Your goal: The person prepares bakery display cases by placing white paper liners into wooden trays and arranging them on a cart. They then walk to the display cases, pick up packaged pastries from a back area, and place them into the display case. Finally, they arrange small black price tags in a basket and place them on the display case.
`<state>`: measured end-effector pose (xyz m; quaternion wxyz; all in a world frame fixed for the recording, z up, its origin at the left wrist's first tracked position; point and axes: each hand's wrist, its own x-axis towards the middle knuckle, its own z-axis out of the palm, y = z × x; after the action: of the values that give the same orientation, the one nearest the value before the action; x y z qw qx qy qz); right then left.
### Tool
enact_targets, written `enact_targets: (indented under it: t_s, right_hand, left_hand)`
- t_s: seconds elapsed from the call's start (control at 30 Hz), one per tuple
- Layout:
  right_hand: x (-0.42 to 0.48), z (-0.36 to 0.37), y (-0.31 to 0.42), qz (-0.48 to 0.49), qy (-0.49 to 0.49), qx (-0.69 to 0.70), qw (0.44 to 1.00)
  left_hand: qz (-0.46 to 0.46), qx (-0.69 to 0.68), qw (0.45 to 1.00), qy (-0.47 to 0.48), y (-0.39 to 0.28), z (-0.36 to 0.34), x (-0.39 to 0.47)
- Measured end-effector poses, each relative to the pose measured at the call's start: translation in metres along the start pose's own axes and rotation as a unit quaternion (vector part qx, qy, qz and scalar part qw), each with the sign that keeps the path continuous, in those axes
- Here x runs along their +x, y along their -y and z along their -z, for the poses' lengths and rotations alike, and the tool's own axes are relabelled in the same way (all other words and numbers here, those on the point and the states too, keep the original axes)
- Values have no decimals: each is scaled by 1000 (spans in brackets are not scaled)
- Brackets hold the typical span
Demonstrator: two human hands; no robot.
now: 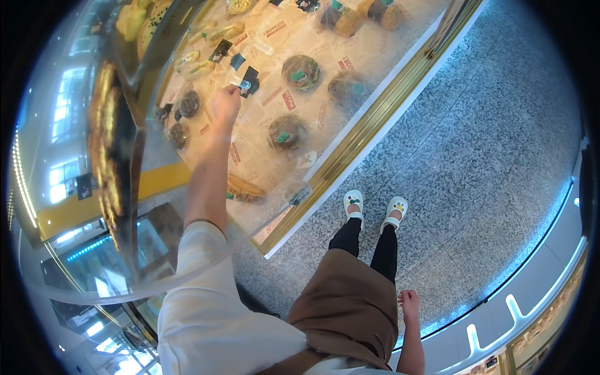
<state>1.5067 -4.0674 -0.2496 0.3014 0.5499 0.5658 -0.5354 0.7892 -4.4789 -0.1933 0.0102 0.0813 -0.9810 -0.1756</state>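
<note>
My left hand reaches over the paper-lined shelf of a bakery display case. Its thumb and fingers pinch a small clear plastic card holder. A black card lies right at the holder, partly overlapped by it; whether they are joined I cannot tell. Farther up the shelf are another black card and a small dark blue piece. A round wrapped bun with a green sticker sits to the right of this hand. Down by my brown apron, my right hand hangs with loosely curled fingers and holds nothing visible.
Wrapped dark round pastries and a long filled bread lie near my left arm. A transparent panel crosses above that arm. Gold-coloured rails edge the case. Speckled floor tiles extend to a curved, lit counter.
</note>
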Motion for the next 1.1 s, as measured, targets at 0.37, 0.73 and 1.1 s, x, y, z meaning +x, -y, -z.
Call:
enact_targets:
  t_s: [0.37, 0.73, 1.1]
  right_hand:
    - [8, 1, 3, 71, -2, 68, 995]
    - [-12, 41, 183, 260, 59, 61, 962]
    - [-91, 50, 575, 664, -119, -12, 738]
  left_hand:
    - [48, -179, 983, -14, 51, 9, -101]
    - [504, -758, 271, 311, -121, 73, -355]
    - [391, -897, 63, 196, -186, 86, -333]
